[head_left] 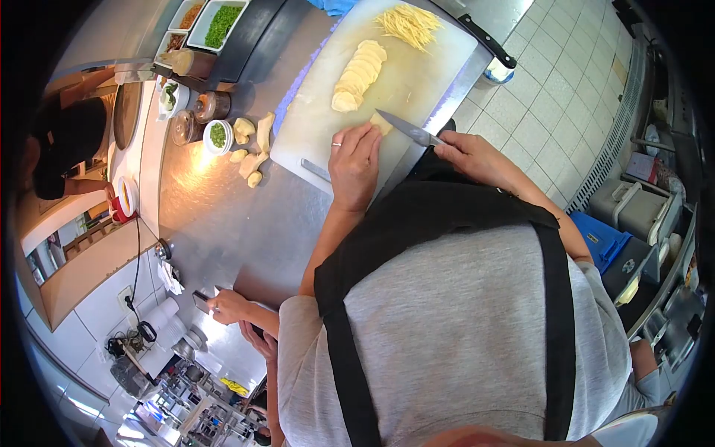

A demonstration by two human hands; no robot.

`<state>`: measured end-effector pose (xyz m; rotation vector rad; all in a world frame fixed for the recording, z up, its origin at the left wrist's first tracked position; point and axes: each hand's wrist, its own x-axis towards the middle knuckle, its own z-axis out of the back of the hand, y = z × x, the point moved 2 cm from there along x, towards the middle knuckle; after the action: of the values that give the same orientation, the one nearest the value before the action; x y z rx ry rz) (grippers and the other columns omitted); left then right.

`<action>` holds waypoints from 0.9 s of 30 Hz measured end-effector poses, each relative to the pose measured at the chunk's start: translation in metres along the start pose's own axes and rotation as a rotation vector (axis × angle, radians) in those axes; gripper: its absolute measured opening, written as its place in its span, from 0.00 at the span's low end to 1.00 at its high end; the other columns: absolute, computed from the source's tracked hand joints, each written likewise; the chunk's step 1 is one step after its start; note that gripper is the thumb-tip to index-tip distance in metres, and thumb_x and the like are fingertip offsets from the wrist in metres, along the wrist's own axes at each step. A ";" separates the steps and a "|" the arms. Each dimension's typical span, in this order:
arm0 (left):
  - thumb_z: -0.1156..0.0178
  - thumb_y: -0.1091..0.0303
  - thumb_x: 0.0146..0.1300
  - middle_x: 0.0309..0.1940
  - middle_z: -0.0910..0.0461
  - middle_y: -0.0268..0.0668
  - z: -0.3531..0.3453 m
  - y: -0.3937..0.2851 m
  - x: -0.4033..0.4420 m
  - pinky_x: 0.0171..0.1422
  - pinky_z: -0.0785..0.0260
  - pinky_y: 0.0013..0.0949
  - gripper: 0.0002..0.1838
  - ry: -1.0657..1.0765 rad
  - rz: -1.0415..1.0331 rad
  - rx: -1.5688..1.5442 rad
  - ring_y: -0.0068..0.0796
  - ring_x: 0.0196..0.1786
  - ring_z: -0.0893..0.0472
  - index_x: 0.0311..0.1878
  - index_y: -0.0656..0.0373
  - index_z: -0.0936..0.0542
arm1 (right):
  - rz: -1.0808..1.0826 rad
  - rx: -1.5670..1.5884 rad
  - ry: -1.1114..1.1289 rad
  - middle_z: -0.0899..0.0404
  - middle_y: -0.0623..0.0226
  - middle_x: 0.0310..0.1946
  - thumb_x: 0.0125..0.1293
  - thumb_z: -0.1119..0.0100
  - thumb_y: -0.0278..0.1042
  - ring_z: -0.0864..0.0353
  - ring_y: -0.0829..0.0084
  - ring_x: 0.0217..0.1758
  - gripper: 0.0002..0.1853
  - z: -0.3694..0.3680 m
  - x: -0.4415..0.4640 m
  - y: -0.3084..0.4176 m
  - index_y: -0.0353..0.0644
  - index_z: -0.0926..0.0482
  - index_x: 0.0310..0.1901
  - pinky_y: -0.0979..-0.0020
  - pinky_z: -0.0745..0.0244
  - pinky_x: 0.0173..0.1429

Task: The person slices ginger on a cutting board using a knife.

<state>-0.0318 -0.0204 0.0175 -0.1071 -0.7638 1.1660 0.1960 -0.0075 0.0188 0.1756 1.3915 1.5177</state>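
Observation:
My right hand grips a small knife, its blade pointing left over the edge of the white cutting board. Under the blade tip lies a pale piece of ginger. The bunched fingertips of my left hand, with a ring on one finger, press on that piece beside the blade. Farther up the board, overlapping ginger slices lie in a row. A heap of thin ginger strips sits at the far end.
A black-handled knife rests by the board's far right corner. Unpeeled-looking ginger chunks lie left of the board, near a tub of chopped greens and jars. Another person's hand holds a phone-like object at lower left.

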 end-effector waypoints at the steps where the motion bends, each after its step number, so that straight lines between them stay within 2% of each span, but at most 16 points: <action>1: 0.33 0.76 0.55 0.40 0.16 0.39 0.000 0.000 0.000 0.51 0.26 0.37 0.07 -0.005 -0.003 -0.001 0.40 0.44 0.20 0.39 0.62 0.15 | -0.003 -0.015 -0.010 0.18 0.47 0.37 0.75 0.51 0.48 0.18 0.49 0.43 0.19 -0.001 0.000 0.001 0.37 0.23 0.47 0.59 0.26 0.48; 5: 0.32 0.76 0.55 0.40 0.16 0.39 -0.001 0.002 -0.001 0.51 0.26 0.37 0.07 0.002 -0.012 -0.017 0.40 0.44 0.20 0.39 0.61 0.15 | -0.033 -0.035 -0.006 0.19 0.45 0.38 0.75 0.52 0.49 0.20 0.44 0.44 0.19 -0.002 0.006 0.008 0.37 0.24 0.47 0.56 0.26 0.48; 14: 0.33 0.76 0.56 0.40 0.16 0.38 -0.002 0.002 -0.001 0.52 0.26 0.37 0.07 -0.004 -0.018 -0.011 0.39 0.44 0.20 0.39 0.62 0.15 | -0.047 -0.045 0.015 0.21 0.43 0.38 0.75 0.52 0.49 0.21 0.42 0.46 0.19 -0.004 0.008 0.013 0.37 0.26 0.44 0.54 0.27 0.48; 17: 0.33 0.76 0.56 0.40 0.16 0.38 -0.001 0.002 -0.001 0.52 0.26 0.37 0.07 -0.009 -0.017 -0.014 0.39 0.44 0.20 0.39 0.62 0.15 | -0.019 -0.012 0.006 0.21 0.48 0.33 0.75 0.51 0.48 0.19 0.50 0.40 0.18 -0.009 0.011 0.002 0.38 0.27 0.43 0.57 0.27 0.45; 20: 0.33 0.76 0.56 0.40 0.16 0.38 -0.002 0.002 -0.001 0.52 0.26 0.37 0.07 -0.018 -0.015 -0.017 0.39 0.44 0.20 0.39 0.62 0.15 | -0.036 0.119 0.064 0.25 0.60 0.22 0.75 0.51 0.48 0.23 0.67 0.25 0.18 -0.007 0.011 -0.002 0.39 0.27 0.40 0.65 0.28 0.32; 23: 0.34 0.76 0.56 0.40 0.16 0.38 -0.001 0.002 -0.001 0.52 0.26 0.37 0.07 -0.016 -0.016 -0.020 0.39 0.44 0.20 0.39 0.62 0.15 | -0.096 0.367 0.165 0.33 0.72 0.17 0.76 0.51 0.48 0.35 0.81 0.16 0.18 -0.009 0.013 -0.012 0.40 0.27 0.37 0.73 0.38 0.21; 27: 0.34 0.76 0.56 0.40 0.16 0.38 -0.002 0.003 -0.001 0.52 0.26 0.37 0.07 -0.015 -0.009 -0.024 0.39 0.44 0.20 0.39 0.62 0.15 | -0.037 0.363 0.086 0.34 0.74 0.16 0.76 0.52 0.47 0.38 0.83 0.14 0.17 -0.012 0.010 -0.019 0.41 0.28 0.35 0.76 0.43 0.17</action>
<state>-0.0331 -0.0196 0.0138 -0.1149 -0.7903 1.1505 0.1940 -0.0113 -0.0052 0.3091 1.7236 1.2443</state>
